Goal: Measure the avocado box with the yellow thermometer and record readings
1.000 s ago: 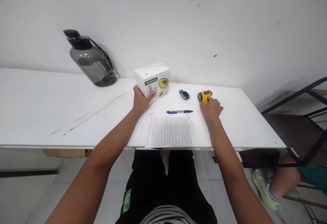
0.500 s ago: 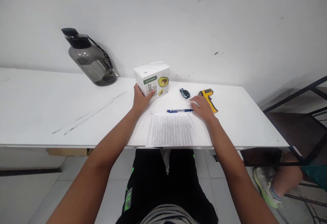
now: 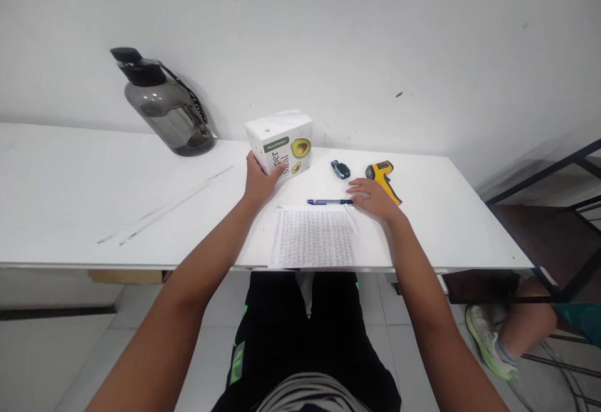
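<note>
A white carton with avocado pictures (image 3: 286, 144) stands upright on the table by the wall. My left hand (image 3: 260, 181) grips its lower left side, thumb across the printed front. My right hand (image 3: 374, 198) rests on the tabletop with its fingers stretched out, holding nothing. By its fingertips lies a blue pen (image 3: 328, 201), and just behind it is a yellow-and-black infrared thermometer gun (image 3: 385, 180). A small dark watch-like device (image 3: 340, 169) sits between the carton and the thermometer. A sheet of paper covered in handwritten rows (image 3: 313, 236) lies at the table's front edge.
A large grey water bottle (image 3: 169, 111) stands at the back left of the white table (image 3: 94, 193). On the right is a black metal rack (image 3: 530, 230). Below it, another person's leg and shoe (image 3: 488, 340) show.
My right hand has spread its fingers more and a small pale item seen near them earlier no longer shows. My left hand stays on the carton. The view has shifted slightly.
</note>
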The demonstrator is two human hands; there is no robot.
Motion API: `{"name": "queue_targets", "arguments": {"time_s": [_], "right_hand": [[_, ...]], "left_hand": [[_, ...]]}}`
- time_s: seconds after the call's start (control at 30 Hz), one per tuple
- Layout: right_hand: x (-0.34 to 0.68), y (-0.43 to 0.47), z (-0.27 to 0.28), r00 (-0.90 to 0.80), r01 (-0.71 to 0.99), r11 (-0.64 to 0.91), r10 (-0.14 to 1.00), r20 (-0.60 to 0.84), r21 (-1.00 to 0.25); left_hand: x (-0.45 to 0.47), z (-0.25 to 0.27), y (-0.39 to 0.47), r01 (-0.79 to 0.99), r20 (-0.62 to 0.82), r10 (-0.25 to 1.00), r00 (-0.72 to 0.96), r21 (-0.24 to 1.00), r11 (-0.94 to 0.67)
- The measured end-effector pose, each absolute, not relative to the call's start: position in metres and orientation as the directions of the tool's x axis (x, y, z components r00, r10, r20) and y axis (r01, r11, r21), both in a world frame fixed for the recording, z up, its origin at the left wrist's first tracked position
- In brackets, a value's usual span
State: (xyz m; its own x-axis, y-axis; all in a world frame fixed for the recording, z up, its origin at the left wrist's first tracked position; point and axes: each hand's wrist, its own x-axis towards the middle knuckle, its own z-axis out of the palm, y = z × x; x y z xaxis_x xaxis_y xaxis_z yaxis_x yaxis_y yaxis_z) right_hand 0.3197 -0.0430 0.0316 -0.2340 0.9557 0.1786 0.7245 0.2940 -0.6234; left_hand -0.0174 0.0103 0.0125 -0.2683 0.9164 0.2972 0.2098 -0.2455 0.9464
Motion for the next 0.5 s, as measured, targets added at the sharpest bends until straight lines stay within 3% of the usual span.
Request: {"name": "queue_targets", "arguments": {"time_s": [0.2,0.5], "right_hand": [[0.3249,-0.0453,0.0342,-0.267,0.705,0.244,0.961,0.070,-0.666],[0.3206,-0.0451,0.0341,-0.244,0.700,0.239,0.966,0.089,-0.673]], "left_hand": [[-0.0195,0.0070,0.0132,0.208,0.327,0.906,-0.270,0.938,-0.277],[-0.0189,0.0048,0.0148,0.216,0.337,0.900,-0.277,0.934,-0.283]]}}
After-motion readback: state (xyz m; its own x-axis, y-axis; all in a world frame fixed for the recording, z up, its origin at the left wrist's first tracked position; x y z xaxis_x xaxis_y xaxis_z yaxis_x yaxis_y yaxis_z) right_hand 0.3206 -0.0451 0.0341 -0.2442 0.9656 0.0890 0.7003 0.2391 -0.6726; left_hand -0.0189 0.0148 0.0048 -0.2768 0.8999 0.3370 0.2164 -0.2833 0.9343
